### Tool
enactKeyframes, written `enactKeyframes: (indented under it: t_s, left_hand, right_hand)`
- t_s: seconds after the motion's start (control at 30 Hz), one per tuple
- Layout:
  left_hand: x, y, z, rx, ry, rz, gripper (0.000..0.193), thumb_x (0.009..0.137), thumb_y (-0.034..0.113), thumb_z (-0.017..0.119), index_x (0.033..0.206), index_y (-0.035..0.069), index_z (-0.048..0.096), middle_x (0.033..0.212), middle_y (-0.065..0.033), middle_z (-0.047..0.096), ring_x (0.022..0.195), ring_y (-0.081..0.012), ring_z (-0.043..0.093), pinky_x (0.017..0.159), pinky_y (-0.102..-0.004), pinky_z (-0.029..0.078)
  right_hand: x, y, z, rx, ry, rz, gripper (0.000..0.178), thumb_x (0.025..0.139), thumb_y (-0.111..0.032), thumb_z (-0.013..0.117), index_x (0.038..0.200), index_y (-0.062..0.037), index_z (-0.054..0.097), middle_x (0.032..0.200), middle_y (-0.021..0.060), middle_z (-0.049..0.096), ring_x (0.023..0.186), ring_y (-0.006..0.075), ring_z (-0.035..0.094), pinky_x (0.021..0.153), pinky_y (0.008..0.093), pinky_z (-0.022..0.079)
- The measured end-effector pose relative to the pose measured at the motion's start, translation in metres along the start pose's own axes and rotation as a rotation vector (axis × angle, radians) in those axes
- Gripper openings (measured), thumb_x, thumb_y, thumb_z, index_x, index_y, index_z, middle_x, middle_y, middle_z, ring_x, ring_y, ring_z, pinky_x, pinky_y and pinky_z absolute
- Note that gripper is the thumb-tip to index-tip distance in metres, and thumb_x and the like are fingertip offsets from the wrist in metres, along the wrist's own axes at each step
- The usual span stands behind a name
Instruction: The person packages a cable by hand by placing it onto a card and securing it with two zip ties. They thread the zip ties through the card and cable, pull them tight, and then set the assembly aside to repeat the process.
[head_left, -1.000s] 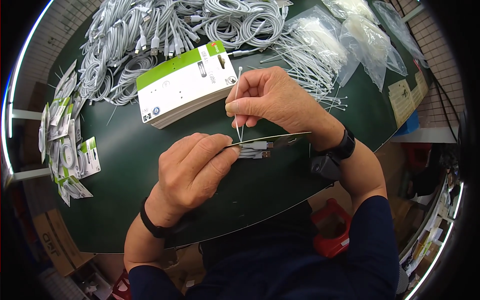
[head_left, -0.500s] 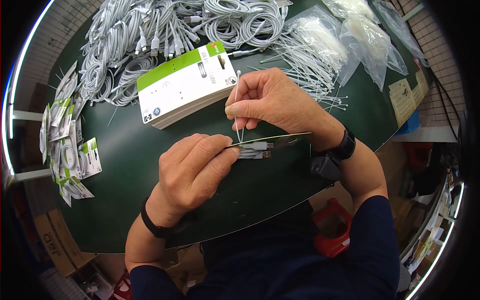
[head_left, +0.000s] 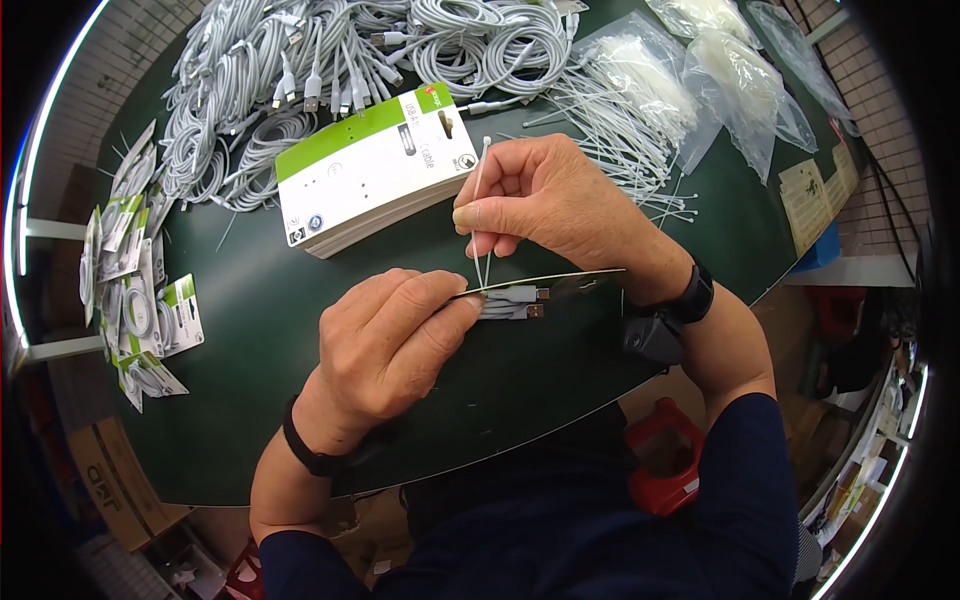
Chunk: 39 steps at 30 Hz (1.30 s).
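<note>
Pinched in my left hand (head_left: 395, 335) are a thin backing card (head_left: 560, 277), seen almost edge-on, and a coiled grey USB cable (head_left: 515, 303) against its near side. The cable's two plugs stick out to the right of my thumb; most of the coil is hidden under the hand. Above the card, my right hand (head_left: 525, 195) pinches a white cable tie (head_left: 480, 215) between thumb and fingers. The tie's head points up, and its two ends come together at the card beside my left fingertips.
A stack of green-and-white cards (head_left: 375, 180) lies beyond my hands. Behind it is a heap of grey cables (head_left: 270, 80). Loose cable ties (head_left: 620, 140) and plastic bags (head_left: 740, 85) lie at the far right. Finished-looking carded cables (head_left: 140, 310) pile up at the left edge.
My right hand and the cable tie have shifted very slightly to the right. The card and cable in my left hand have barely moved.
</note>
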<state>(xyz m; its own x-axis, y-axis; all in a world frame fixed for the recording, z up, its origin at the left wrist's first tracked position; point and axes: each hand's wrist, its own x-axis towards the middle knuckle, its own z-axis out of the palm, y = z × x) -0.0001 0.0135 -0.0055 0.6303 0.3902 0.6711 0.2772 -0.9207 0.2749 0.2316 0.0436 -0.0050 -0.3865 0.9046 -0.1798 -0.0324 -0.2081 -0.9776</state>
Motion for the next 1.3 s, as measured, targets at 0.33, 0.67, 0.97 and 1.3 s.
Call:
enactKeyframes:
  t_s: [0.33, 0.67, 0.97, 1.3]
  left_hand:
    - [0.0, 0.002, -0.001, 0.006, -0.005, -0.004, 0.022, 0.07, 0.002, 0.077, 0.092, -0.001, 0.074, 0.093, -0.0113, 0.07, 0.071, -0.0233, 0.069, 0.058, -0.0326, 0.055]
    - [0.004, 0.006, -0.008, 0.053, -0.085, -0.009, 0.027, 0.071, -0.001, 0.084, 0.095, 0.001, 0.073, 0.099, -0.0114, 0.073, 0.072, -0.0235, 0.07, 0.06, -0.0321, 0.055]
    - [0.008, 0.001, -0.004, 0.032, -0.055, 0.044, 0.017, 0.073, -0.001, 0.079, 0.089, -0.001, 0.072, 0.102, -0.0104, 0.073, 0.069, -0.0186, 0.068, 0.057, -0.03, 0.052]
    - [0.006, 0.0, -0.006, 0.012, -0.045, 0.036, 0.024, 0.069, -0.001, 0.082, 0.09, 0.002, 0.071, 0.101, -0.0097, 0.073, 0.068, -0.0198, 0.068, 0.056, -0.0304, 0.053]
  right_hand:
    - [-0.002, -0.003, -0.003, 0.039, -0.19, 0.032, 0.011, 0.097, -0.008, 0.075, 0.099, 0.0028, 0.072, 0.089, 0.0095, 0.076, 0.073, 0.0116, 0.073, 0.062, 0.0205, 0.057]
    - [-0.002, -0.009, -0.006, 0.184, -0.179, 0.174, 0.019, 0.103, -0.015, 0.067, 0.104, 0.0027, 0.073, 0.085, 0.0089, 0.075, 0.068, 0.0096, 0.07, 0.062, 0.0208, 0.055]
    - [-0.005, -0.015, -0.006, -0.035, -0.287, 0.115, 0.021, 0.101, -0.014, 0.069, 0.105, 0.0046, 0.077, 0.082, 0.005, 0.073, 0.067, 0.0071, 0.065, 0.063, 0.0208, 0.054]
    - [-0.003, -0.015, -0.015, -0.174, -0.394, 0.134, 0.02, 0.099, -0.011, 0.072, 0.11, 0.0047, 0.075, 0.091, 0.0055, 0.076, 0.076, 0.0063, 0.067, 0.069, 0.0215, 0.055]
